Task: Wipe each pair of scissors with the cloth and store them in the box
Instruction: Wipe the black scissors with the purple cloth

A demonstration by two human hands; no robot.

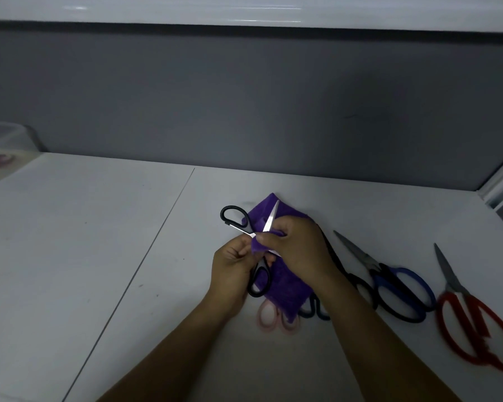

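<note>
Your left hand (233, 265) has its fingers curled round the black-handled scissors (270, 220) near the pivot and holds them above the table (99, 242); the blades are spread wide, one loop points up and left, the other hangs down beside your palm, and one blade tip stands upward. Your right hand (299, 245) pinches a fold of the purple cloth (285, 285) against the scissors where the blades cross, thumb on top; the rest of the cloth drapes behind and below both hands and covers much of what lies under it.

From beneath the cloth's lower edge poke the loops of the pink-handled scissors (277, 322); just right of them are the dark teal loops (317, 309) of another pair; their blades are hidden. Your right wrist crosses a further black pair (333, 252) and hides part of it; the blue-handled scissors (385, 272) lie closed just beyond, tip pointing away from you; the red-handled scissors (447, 271) lie nearest the right edge.

The box (18, 137), translucent, sits at the table's far left against the grey partition (244, 97), well apart from your hands; something reddish shows inside, too blurred to tell.
</note>
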